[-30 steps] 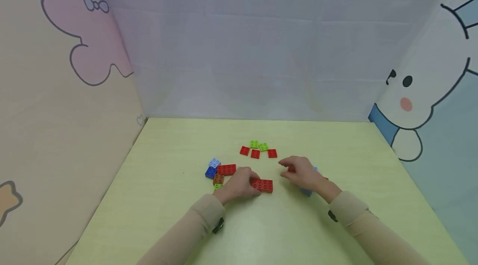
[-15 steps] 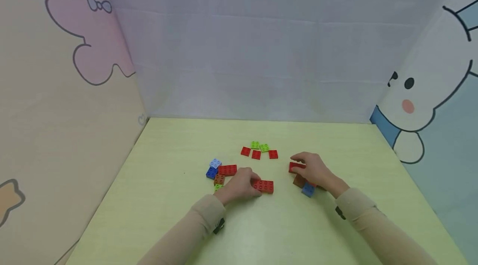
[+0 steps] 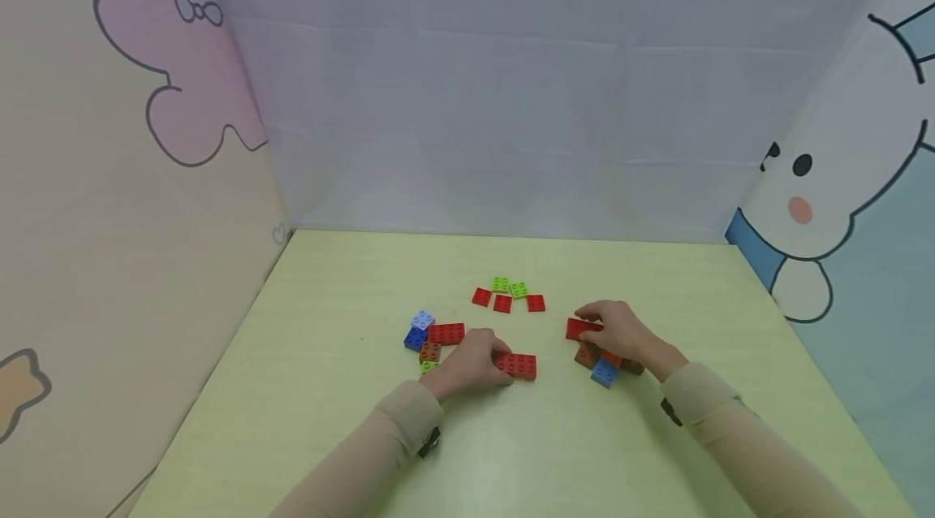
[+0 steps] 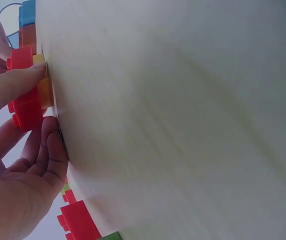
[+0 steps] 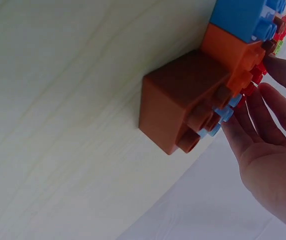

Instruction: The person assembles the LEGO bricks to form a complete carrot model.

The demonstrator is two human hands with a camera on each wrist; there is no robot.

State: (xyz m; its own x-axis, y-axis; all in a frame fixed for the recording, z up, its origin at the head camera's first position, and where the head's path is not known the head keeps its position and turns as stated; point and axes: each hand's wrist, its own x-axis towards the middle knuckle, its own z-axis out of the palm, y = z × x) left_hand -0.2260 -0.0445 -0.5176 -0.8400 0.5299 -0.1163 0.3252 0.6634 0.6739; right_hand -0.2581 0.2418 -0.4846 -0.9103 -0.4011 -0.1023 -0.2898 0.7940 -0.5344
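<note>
My left hand (image 3: pixel 471 361) grips a long red toy brick (image 3: pixel 520 366) near the middle of the table. In the left wrist view its thumb lies across the red brick (image 4: pixel 29 107), and yellow and orange pieces (image 4: pixel 44 92) show underneath. On the right, my right hand (image 3: pixel 628 337) pinches another red brick (image 3: pixel 579 329) at the back of a group of bricks. That group includes a brown brick (image 3: pixel 587 355), a blue brick (image 3: pixel 604 373) and an orange brick (image 5: pixel 230 50). A taller brown brick (image 5: pixel 183 90) stands nearest the right wrist camera. Light blue studs (image 5: pixel 218 120) show behind it.
Left of my left hand lie a red brick (image 3: pixel 446 334), a light blue brick (image 3: pixel 423 320), a dark blue brick (image 3: pixel 415 339), a brown brick (image 3: pixel 430 352) and a partly hidden green brick (image 3: pixel 428 368). Farther back are small red bricks (image 3: pixel 502 304) and green bricks (image 3: pixel 500 284).
My right hand has moved right from beside the left-hand brick to the right-hand group, and its fingers have come onto the red brick there. My left hand keeps its hold, nearly still.
</note>
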